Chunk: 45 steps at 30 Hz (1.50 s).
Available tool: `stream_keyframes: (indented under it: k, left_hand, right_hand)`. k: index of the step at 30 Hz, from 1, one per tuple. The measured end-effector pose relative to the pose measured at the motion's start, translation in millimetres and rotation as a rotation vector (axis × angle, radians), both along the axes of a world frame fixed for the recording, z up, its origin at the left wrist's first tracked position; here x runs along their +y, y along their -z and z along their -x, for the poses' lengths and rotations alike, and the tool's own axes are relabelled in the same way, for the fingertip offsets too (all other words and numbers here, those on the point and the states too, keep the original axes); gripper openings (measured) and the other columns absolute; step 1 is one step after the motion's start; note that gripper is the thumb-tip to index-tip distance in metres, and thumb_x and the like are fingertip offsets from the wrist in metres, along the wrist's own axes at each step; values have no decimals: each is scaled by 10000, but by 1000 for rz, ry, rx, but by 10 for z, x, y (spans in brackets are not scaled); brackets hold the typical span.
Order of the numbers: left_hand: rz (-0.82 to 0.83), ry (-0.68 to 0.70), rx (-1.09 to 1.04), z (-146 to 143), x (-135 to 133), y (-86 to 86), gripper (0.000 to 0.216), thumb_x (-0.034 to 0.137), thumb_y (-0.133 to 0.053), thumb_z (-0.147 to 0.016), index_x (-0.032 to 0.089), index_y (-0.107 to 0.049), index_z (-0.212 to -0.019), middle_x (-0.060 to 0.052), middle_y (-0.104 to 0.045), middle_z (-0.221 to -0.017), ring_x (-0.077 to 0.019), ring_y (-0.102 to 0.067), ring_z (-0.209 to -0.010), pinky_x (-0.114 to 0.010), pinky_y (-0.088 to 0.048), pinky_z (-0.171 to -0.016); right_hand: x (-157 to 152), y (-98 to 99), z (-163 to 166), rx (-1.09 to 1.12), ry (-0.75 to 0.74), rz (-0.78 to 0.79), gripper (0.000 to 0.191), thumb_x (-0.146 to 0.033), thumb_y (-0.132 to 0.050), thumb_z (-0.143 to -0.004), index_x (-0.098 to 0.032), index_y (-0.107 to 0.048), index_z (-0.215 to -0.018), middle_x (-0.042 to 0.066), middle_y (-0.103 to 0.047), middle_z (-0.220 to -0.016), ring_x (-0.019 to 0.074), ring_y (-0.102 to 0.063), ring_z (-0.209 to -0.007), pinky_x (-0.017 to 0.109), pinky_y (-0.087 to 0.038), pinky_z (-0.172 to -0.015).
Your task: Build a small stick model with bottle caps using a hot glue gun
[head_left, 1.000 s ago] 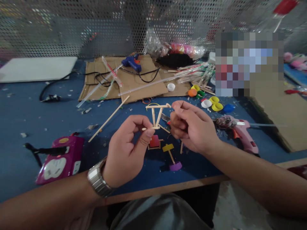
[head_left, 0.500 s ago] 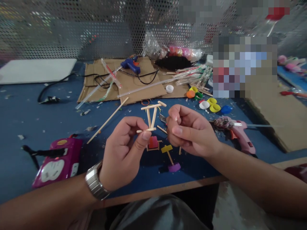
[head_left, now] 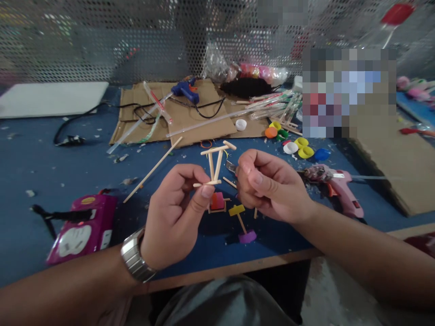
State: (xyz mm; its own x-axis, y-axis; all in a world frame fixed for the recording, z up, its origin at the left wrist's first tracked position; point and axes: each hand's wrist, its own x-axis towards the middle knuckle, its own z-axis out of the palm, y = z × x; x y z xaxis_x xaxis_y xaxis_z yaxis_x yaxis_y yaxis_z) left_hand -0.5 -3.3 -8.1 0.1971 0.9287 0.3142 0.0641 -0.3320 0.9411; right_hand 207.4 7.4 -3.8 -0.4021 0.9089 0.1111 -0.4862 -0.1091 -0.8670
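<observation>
My left hand point(head_left: 180, 213) pinches the lower crosspiece of a small frame of wooden sticks point(head_left: 217, 165) between thumb and index finger. Two uprights in a narrow V join that crosspiece to a longer upper stick, which has a short piece across its right end. To the right, apart from the frame, my right hand point(head_left: 272, 188) is closed with thumb against fingers; whatever it may hold is hidden. Below the hands lie a small red-and-orange piece on sticks point(head_left: 217, 202) and a stick with a yellow end and a purple end point(head_left: 242, 219).
A pink glue gun point(head_left: 343, 190) rests right, a blue glue gun point(head_left: 185, 92) on cardboard point(head_left: 204, 127) at the back. Bottle caps point(head_left: 306, 152) lie right of centre. A long stick point(head_left: 152, 170) and a magenta box point(head_left: 81, 231) with a black cord are left.
My right thumb has shifted up against the index finger, and the small pale bit at those fingertips no longer shows. The left hand and stick frame stay nearly still.
</observation>
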Motion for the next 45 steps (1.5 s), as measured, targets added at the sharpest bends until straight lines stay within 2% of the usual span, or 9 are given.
stream_keyframes:
  k: [4,9,15,20,24,26,29,34,45]
  left_hand:
    - [52,44,-68,11,-17,33,157,366,-731,-1096,234,-652,-1066,26,-654,-797,-87,-666,-652,-164,-641,-642]
    - [123,99,-167,19,-32,74,146,362,-740,-1089,251,-645,-1085,28,-623,-811,-103,-639,-693,-213,-664,-699]
    - [134,126,-175,24,-46,81,140,360,-739,-1087,261,-639,-1088,23,-631,-820,-122,-658,-702,-238,-667,-682]
    - [119,109,-127,34,-56,77,97,316,-712,-1103,257,-636,-1104,9,-672,-897,-114,-720,-713,-214,-675,-677]
    - [53,100,-78,19,-44,44,88,191,-693,-1092,240,-623,-1068,20,-672,-872,-87,-690,-674,-165,-639,-648]
    - [15,89,-41,10,-34,21,136,118,-681,-1069,234,-615,-1043,34,-664,-831,-79,-671,-648,-155,-614,-630]
    - [-24,82,16,10,-23,-3,177,68,-686,-1030,231,-615,-1037,44,-664,-813,-76,-654,-633,-165,-582,-611]
    - [-55,65,88,25,-26,-2,161,113,-736,-1001,231,-632,-1036,27,-689,-871,-97,-702,-726,-188,-550,-594]
    - [-26,86,67,16,-34,14,130,147,-747,-1010,226,-645,-1025,14,-694,-867,-111,-688,-726,-234,-559,-627]
  right_hand:
    - [0,2,-8,-8,26,-6,286,-408,-866,-984,-211,-660,-954,-111,-448,-638,42,-281,-455,196,-245,-424]
    - [15,49,-14,-54,104,-29,245,-415,-836,-1006,-199,-745,-936,-89,-461,-601,70,-351,-484,214,-292,-454]
    - [6,45,-17,-167,172,-79,310,-453,-861,-982,-187,-753,-866,-63,-513,-609,81,-403,-507,229,-283,-456]
    - [-20,-20,-5,-192,132,-128,247,-302,-949,-897,-180,-737,-866,-63,-561,-664,76,-474,-561,217,-393,-511]
    - [3,11,-1,-234,247,-180,325,-179,-986,-822,-209,-754,-1048,-92,-551,-674,83,-487,-583,211,-420,-535]
    - [-1,33,-5,-281,313,-239,341,-149,-966,-833,-216,-749,-1087,-96,-548,-677,84,-485,-587,214,-424,-544]
    - [-49,40,-6,-377,345,-350,250,-131,-943,-850,-204,-752,-995,-85,-554,-673,77,-473,-568,219,-395,-520]
    - [-121,20,11,-472,350,-506,179,-112,-888,-889,-199,-755,-969,-87,-554,-649,66,-461,-527,211,-369,-475]
    - [-114,-20,24,-561,365,-592,121,-127,-803,-944,-189,-703,-913,-69,-642,-679,44,-502,-519,172,-375,-460]
